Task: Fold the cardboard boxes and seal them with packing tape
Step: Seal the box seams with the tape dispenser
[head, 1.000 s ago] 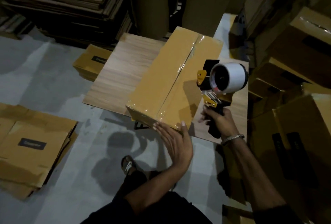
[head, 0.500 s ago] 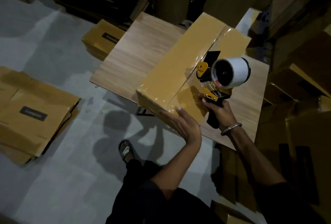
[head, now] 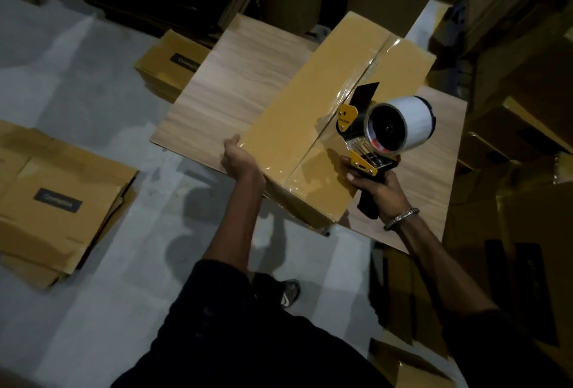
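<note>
At the left edge of the frame a stack of flattened boxes [head: 52,198] lies on the grey floor [head: 77,77], not yet folded, so by the look of it more of the job is waiting. Further right, toward the upper middle, a smaller labelled box [head: 169,63] sits on the floor just beside the far-left corner of the wooden desk [head: 223,99].

On the desk, in the centre of the frame, rests the assembled cardboard box [head: 313,108], its top flaps closed. A glossy strip of clear tape [head: 356,84] runs along the centre seam from the far end toward the near edge, and it appears to wrap over the near corner too. This box looks close to sealed, at least on the face shown; its underside is hidden.

The left hand [head: 240,160] grasps the near-left corner of the box, thumb on top and fingers wrapped over the edge.

To the right, the right hand [head: 376,184] is clenched around the black handle of the tape dispenser [head: 384,133], whose white roll sits above the near-right part of the box top. Whether its blade touches the cardboard cannot be told.

Along the right edge of the frame stand more boxes [head: 527,217] in dim light; their state is unclear.
</note>
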The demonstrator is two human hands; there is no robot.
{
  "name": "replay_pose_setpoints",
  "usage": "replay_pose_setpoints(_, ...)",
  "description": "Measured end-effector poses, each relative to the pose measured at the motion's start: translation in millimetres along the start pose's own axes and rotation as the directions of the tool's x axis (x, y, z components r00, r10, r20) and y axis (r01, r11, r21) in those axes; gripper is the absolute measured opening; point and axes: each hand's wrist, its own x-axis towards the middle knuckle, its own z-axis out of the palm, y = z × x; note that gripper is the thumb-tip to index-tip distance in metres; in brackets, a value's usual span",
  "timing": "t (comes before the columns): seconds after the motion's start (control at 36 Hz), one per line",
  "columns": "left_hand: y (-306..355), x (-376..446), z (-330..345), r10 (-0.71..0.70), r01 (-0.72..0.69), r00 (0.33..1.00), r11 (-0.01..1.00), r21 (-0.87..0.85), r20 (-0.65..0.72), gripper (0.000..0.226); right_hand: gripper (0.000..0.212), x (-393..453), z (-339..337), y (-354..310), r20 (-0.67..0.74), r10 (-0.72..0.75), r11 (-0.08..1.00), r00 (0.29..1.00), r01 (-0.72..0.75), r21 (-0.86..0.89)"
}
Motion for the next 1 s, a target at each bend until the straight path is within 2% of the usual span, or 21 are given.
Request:
replay_pose_setpoints(0.08,2,5,-4,-0.029,0.030,1.000,0.998,0.055,-0.007,0.038,0.040,1,-2,1,-0.003,0.012,1.000,1.000,-0.012,0.000)
replay_pose_setpoints(0.22,-2,1,-21,-0.067,0.082,0.988,0.991,-0.102,0.142,0.032,0.040,-1,-2,0,-0.024,0.023,0.999,0.999,-0.022,0.025)
replay_pose_setpoints(0.28,-5,7,-26,-0.045,0.052,0.992,0.997,-0.054,0.118,0.031,0.040,-3,-1,1,-0.041,0.030,0.999,0.999,-0.029,0.037)
replay_pose_setpoints(0.33,-5,7,-28,-0.013,0.011,0.999,0.999,0.053,0.045,0.040,0.039,-5,2,0,-0.060,0.031,0.999,0.998,-0.028,0.041)
replay_pose_setpoints(0.39,-5,1,-33,0.055,-0.045,0.998,0.977,0.208,-0.044,0.061,0.040,-9,5,-1,-0.078,0.027,0.998,0.997,-0.023,0.051)
replay_pose_setpoints(0.44,-9,-15,-42,0.136,-0.117,0.989,0.955,0.273,-0.051,0.071,0.041,-13,9,-2,-0.093,0.028,0.998,0.995,-0.022,0.061)
replay_pose_setpoints(0.5,-21,-33,-50,0.184,-0.182,0.983,0.946,0.269,0.017,0.073,0.044,-17,12,-2,-0.109,0.018,0.997,0.994,-0.010,0.075)
replay_pose_setpoints(0.58,-38,-58,-56,0.131,-0.171,0.977,0.951,0.256,0.168,0.092,0.044,-25,18,-3,-0.131,-0.028,0.996,0.991,0.038,0.081)
replay_pose_setpoints(0.64,-41,-69,-53,0.143,-0.217,0.953,0.938,0.272,0.268,0.096,0.042,-32,26,-2,-0.149,-0.062,0.995,0.987,0.073,0.066)
replay_pose_setpoints(0.75,-21,-82,-37,0.173,-0.303,0.934,0.848,0.434,0.313,0.081,0.045,-48,48,11,-0.195,-0.091,0.995,0.977,0.097,0.021)
replay_pose_setpoints(0.86,-1,-51,-34,0.215,-0.419,0.883,0.764,0.492,0.418,0.076,0.042,-60,80,21,-0.239,0.013,0.995,0.971,0.012,0.103)
replay_pose_setpoints(1.0,32,-12,-31,0.226,-0.530,0.815,0.663,0.529,0.533,0.068,0.069,-62,107,30,-0.226,0.035,0.992,0.973,-0.006,0.127)
